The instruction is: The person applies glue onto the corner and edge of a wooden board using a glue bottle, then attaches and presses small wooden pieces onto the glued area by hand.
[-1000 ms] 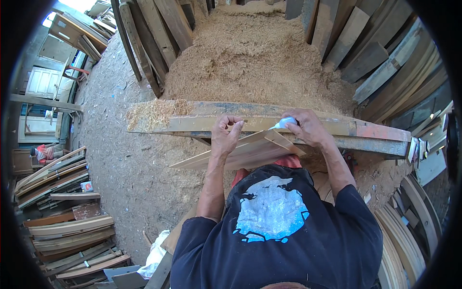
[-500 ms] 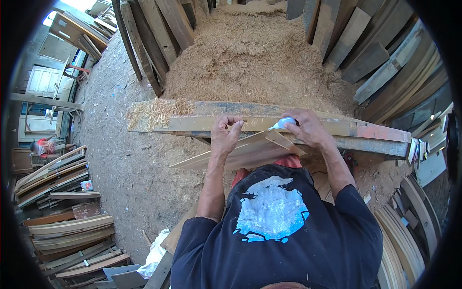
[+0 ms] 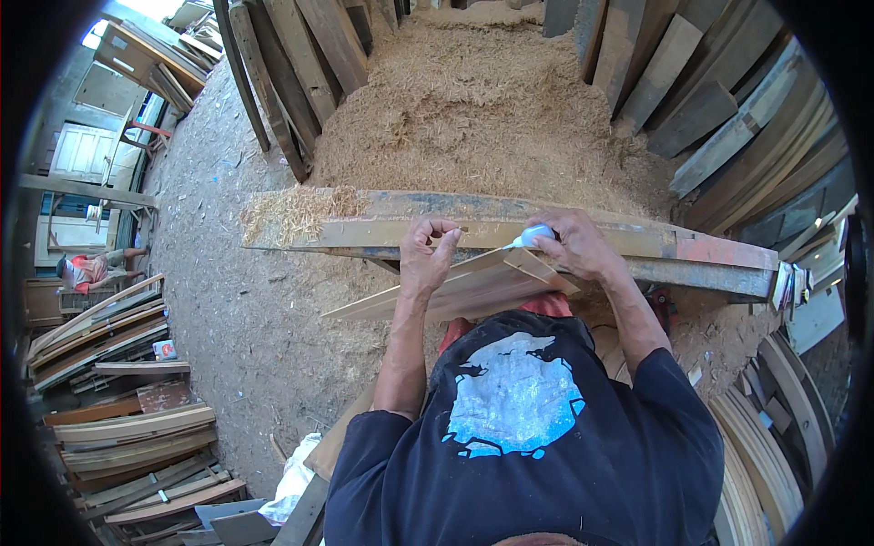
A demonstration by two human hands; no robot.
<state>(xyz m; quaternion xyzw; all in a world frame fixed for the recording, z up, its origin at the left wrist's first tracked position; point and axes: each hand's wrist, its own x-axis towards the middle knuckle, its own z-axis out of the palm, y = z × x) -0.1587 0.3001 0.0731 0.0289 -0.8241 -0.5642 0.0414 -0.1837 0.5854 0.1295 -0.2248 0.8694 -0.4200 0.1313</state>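
My right hand (image 3: 584, 247) is closed round a small pale-blue squeeze bottle (image 3: 534, 237). The bottle lies tilted, its narrow white nozzle pointing left at the upper edge of a thin wooden panel (image 3: 428, 298); whether the tip touches the wood is too small to tell. The panel leans between my body and a long workbench (image 3: 637, 241), with a pale strip of wood (image 3: 537, 267) at its right end. My left hand (image 3: 426, 257) is held in a pinch over the bench's near edge. A tiny brown bit shows at its fingertips, too small to name.
Wood shavings (image 3: 309, 214) heap on the bench's left end, and sawdust (image 3: 473, 118) covers the ground beyond. Boards (image 3: 674, 73) lean at the far right and far left. Stacked curved timber (image 3: 137, 428) lies at left. Another person (image 3: 91, 270) is at the far left.
My right hand and the bottle have shifted slightly left, bringing the nozzle along the panel's edge. My left hand stays in place. The person at far left has changed posture.
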